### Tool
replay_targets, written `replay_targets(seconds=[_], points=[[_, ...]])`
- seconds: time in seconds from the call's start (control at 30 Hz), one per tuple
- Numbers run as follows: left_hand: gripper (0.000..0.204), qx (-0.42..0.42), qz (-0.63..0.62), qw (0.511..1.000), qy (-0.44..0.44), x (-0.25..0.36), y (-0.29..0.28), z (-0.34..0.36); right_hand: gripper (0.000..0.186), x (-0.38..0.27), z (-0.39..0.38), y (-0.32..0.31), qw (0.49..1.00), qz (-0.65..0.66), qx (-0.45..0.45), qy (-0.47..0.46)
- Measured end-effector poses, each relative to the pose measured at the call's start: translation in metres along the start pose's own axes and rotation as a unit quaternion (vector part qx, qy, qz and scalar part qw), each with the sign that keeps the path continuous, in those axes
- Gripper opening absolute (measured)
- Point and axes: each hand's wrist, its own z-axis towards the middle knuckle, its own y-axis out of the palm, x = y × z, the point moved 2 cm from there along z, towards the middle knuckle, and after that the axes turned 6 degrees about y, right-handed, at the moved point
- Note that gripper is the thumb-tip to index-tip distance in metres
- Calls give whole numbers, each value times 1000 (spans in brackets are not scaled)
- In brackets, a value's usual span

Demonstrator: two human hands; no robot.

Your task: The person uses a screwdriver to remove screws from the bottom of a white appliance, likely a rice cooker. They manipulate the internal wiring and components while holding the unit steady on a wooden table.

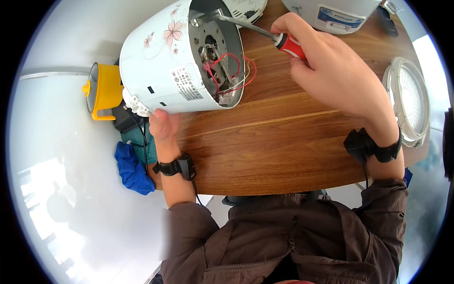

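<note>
A white rice cooker body [156,61] with pink flowers lies tilted on its side at the upper left, its open underside turned right. Inside show a round metal plate [201,40] and red and white wires [236,71]. My left hand [163,124] holds the cooker at its lower left edge, beside a white plastic fitting [136,103]; most of its fingers are hidden. Closed around a red-handled screwdriver [291,46] is my right hand [331,71]. The screwdriver's shaft reaches left into the open underside, where its tip meets a bent metal piece [205,18].
Behind the cooker lies a white vented cover [248,10]. Another white appliance [326,16] stands at the back right, and a round white lid [407,102] at the right edge. On the left are a yellow pot [106,90], a blue cloth [132,170] and black cables [143,137].
</note>
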Motion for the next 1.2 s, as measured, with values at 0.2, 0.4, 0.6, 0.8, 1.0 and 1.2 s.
replay_targets(seconds=[0.2,0.4,0.6,0.8,1.0,1.2], points=[[79,14,-4,1000,-12,0,-4,-3,33,1,1,1,998,-34,11,-51],[80,8,5,1000,-7,2,0,0,35,0,0,15,997,-34,18,-70],[80,-11,-8,1000,1,1,-4,-1,33,0,1,18,996,-25,20,-80],[80,-17,-20,1000,5,0,-6,-1,32,2,1,25,997,-26,14,-75],[80,-31,-19,999,0,2,-1,1,33,4,1,28,996,-26,29,-85],[80,-15,-4,1000,-7,3,0,-1,34,2,5,15,972,-139,114,-155]])
